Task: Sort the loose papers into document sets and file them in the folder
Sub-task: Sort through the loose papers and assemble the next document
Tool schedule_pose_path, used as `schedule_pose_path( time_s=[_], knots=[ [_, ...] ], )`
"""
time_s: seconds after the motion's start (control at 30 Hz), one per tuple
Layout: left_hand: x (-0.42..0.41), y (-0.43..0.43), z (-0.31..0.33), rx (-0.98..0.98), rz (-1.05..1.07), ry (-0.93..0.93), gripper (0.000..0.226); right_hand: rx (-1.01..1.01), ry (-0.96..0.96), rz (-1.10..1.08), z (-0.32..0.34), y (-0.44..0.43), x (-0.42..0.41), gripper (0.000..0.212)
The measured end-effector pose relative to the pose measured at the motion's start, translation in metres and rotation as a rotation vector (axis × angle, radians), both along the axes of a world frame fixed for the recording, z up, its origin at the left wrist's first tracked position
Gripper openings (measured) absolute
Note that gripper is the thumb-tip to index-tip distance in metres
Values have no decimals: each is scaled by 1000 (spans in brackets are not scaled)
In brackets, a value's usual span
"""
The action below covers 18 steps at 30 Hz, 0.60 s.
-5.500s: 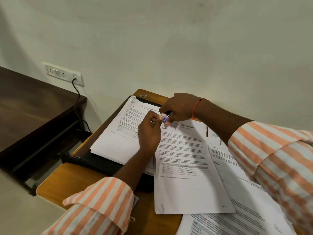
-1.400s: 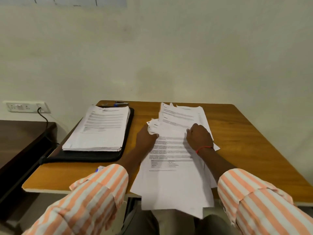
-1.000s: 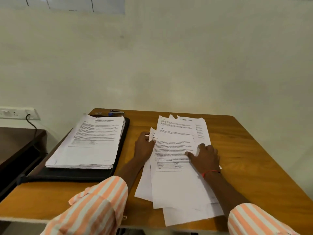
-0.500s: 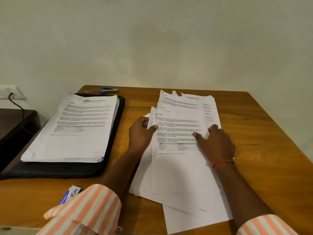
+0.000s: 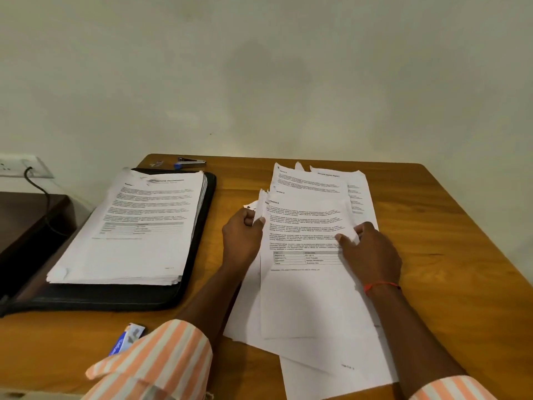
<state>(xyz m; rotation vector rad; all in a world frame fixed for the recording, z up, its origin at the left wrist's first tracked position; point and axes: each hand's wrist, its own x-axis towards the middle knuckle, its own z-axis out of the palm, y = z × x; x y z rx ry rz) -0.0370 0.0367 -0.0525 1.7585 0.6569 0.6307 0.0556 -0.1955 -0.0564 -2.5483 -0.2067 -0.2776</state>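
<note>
Fingers of right hand (image 5: 372, 255), flat before, seemingly pinch top sheet (image 5: 305, 223).

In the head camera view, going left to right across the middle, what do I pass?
Dark side table → black folder carrying a paper stack → left hand → loose papers → right hand → bare desk.

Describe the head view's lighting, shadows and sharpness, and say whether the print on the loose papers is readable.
Head view: dim, warm, even light, no glare; head view: a faint broad shadow on the wall; head view: headings on the loose papers are just legible, body print too blurred to read.
</note>
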Motion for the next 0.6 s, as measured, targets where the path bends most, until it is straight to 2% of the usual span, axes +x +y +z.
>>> schedule_pose_path(
  time_s=[0.1,0.2,0.27,0.33,0.43,0.6],
  knots=[
    [2,10,1,-41,0,37,17,106,45,-2,0,-2,2,25],
    [1,14,2,-82,-22,45,15,228,42,-6,1,-6,0,43],
    [2,13,1,-73,-8,55,15,315,66,-5,0,-8,1,48],
    [0,9,6,-70,8,60,14,380,84,37,3,-12,1,42],
    [0,7,10,-100,7,49,13,440,124,118,4,-15,5,10],
    [-8,6,14,-135,0,6,14,482,119,159,4,-17,0,19]
  ],
)
